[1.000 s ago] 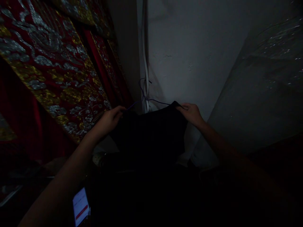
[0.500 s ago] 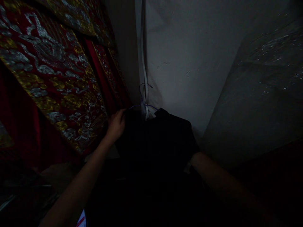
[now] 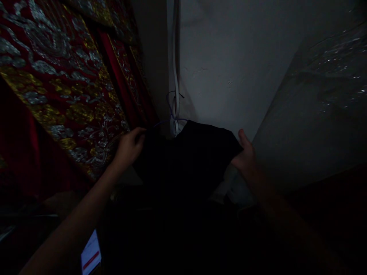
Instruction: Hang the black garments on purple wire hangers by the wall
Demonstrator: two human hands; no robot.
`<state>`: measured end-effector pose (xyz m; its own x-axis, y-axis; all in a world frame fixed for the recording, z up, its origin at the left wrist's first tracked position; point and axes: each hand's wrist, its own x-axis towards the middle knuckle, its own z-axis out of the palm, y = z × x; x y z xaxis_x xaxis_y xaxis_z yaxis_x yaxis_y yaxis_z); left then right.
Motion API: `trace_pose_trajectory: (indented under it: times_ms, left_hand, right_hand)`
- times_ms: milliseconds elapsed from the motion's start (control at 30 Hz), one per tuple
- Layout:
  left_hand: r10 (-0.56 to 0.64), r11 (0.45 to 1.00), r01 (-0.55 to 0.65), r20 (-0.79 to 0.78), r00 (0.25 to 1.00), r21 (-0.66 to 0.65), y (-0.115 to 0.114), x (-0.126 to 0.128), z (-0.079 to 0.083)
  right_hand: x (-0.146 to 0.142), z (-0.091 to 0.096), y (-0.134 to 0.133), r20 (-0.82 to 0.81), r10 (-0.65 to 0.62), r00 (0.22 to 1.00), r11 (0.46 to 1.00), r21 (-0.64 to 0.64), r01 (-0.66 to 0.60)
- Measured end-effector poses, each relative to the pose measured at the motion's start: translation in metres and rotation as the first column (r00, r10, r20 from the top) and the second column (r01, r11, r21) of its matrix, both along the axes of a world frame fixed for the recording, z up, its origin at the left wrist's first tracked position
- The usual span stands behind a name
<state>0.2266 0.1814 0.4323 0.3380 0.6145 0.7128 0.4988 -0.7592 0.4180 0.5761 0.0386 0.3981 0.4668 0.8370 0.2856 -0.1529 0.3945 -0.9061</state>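
Observation:
A black short-sleeved shirt (image 3: pixel 186 164) hangs in the middle on a thin purple hanger (image 3: pixel 169 105). My left hand (image 3: pixel 130 147) is closed on the shirt's left shoulder, thumb and fingers pinched together there. At the opposite side my right hand (image 3: pixel 245 154) has the end of the right sleeve, its thumb pointing up and its fingers partly behind the cloth. The shirt's lower part is lost in the dark.
Red cloth with gold and silver embroidery (image 3: pixel 77 88) drapes down the left. White cables (image 3: pixel 176 65) run down the pale wall (image 3: pixel 229 57) behind the hanger. Plastic-looking sheeting (image 3: pixel 323 88) covers the right. A lit phone screen (image 3: pixel 91 254) glows at lower left.
My right hand, hidden at the sleeve before, now shows outside it and holds the sleeve end outward. The right shoulder lies flatter. My left hand has shifted slightly left. More of the phone screen shows.

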Motion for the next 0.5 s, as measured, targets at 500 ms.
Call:
trace_pose_trajectory:
  times_ms: [500]
  left_hand:
    - [-0.245, 0.942, 0.273, 0.155, 0.957, -0.196, -0.017, 0.024, 0.015]
  right_hand:
    - [-0.075, 0.024, -0.041, 0.648, 0.672, 0.358, 0.717, -0.451, -0.531]
